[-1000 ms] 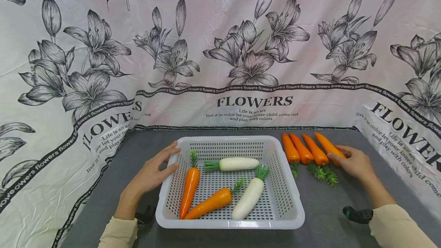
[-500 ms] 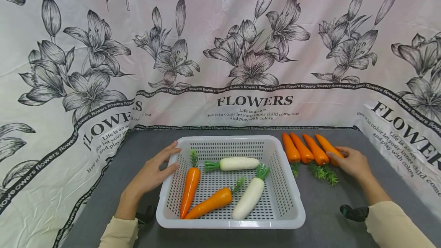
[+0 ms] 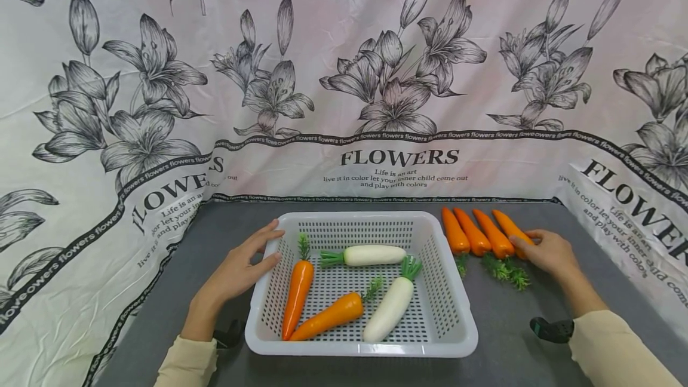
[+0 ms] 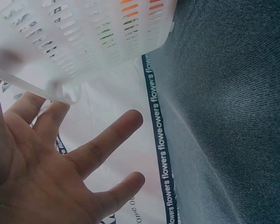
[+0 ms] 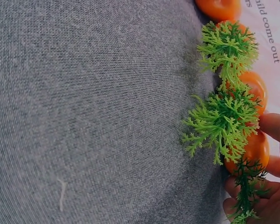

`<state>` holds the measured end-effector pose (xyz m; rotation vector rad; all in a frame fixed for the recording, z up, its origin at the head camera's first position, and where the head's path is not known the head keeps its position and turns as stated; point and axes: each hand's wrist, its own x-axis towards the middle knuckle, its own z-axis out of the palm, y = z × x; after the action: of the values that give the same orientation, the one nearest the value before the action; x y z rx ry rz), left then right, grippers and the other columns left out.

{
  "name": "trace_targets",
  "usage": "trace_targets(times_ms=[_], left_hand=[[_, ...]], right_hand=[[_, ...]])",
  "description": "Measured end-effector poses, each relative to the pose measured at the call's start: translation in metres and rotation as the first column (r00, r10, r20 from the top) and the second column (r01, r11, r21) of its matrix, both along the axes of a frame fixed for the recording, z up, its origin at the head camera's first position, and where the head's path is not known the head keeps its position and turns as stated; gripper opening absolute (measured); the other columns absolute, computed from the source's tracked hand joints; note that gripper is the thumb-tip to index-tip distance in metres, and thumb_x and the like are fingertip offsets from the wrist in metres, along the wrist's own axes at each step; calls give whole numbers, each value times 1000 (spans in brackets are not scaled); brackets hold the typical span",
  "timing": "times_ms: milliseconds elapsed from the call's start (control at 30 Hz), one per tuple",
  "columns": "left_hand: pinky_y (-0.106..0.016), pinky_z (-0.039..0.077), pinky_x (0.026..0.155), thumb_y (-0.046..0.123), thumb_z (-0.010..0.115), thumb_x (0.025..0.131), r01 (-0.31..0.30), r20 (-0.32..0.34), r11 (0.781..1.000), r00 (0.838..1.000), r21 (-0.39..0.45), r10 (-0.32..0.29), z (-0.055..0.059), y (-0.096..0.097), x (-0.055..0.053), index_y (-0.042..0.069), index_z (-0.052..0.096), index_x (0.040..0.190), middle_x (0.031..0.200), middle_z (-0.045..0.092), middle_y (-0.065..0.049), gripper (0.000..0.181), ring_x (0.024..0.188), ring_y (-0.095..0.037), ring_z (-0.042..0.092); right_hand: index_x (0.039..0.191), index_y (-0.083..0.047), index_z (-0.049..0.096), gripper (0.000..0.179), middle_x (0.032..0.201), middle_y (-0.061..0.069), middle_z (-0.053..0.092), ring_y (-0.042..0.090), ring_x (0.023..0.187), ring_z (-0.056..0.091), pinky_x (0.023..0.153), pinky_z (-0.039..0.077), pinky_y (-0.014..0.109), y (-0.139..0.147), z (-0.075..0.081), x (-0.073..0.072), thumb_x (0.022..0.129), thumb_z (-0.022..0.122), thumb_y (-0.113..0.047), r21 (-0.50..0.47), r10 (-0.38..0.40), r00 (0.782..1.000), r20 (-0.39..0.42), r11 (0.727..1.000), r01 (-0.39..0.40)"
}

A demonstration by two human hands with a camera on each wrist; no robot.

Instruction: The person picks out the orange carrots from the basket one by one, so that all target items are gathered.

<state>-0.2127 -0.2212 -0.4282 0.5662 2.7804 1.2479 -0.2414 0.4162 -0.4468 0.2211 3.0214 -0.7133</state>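
Observation:
A white perforated plastic basket (image 3: 361, 349) stands on the grey cloth. My left hand (image 3: 236, 269) rests at its left rim with the fingers spread; in the left wrist view two straight fingers (image 4: 113, 140) stick out past the basket wall (image 4: 88, 37). Off to the basket's right, several orange carrots lie in a row. My right hand (image 3: 552, 251) holds the rightmost carrot (image 3: 507, 223) near its leafy end. The right wrist view shows the thumb (image 5: 272, 124) on one side of that carrot (image 5: 256, 150) and fingers on the other, its dark green leaves (image 5: 247, 186) hanging in front.
Inside the basket lie two carrots (image 3: 297, 297) (image 3: 333, 316) and two white radishes (image 3: 374, 255) (image 3: 389, 309) with green tops. The other carrots (image 3: 454, 232) sit close by the basket's right side. A flower-printed curtain (image 3: 398, 178) borders the back and sides.
The right wrist has shifted slightly left while the hand stays at the rightmost carrot. The left hand, basket and its contents look unmoved; the whole head view has shifted slightly.

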Motion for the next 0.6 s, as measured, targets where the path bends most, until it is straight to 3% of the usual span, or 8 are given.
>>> trace_targets(times_ms=[300,600], left_hand=[[-24,60,68,39,62,101,6,-6,1000,1000,8,-6,-1,0,-1,23,47,152,171,23,2,56,117,-32,56],[-23,59,69,40,62,101,2,-12,1000,1000,4,-2,-2,0,-1,23,47,152,171,24,2,56,119,-32,54]], right_hand=[[137,18,48,84,132,44,52,59,111,55,82,50,62,4,1,-1,103,43,-59,43,42,999,-1,998,-42],[138,17,47,88,134,42,53,58,110,56,78,51,59,6,4,0,101,43,-63,80,30,1000,-10,996,-29]])
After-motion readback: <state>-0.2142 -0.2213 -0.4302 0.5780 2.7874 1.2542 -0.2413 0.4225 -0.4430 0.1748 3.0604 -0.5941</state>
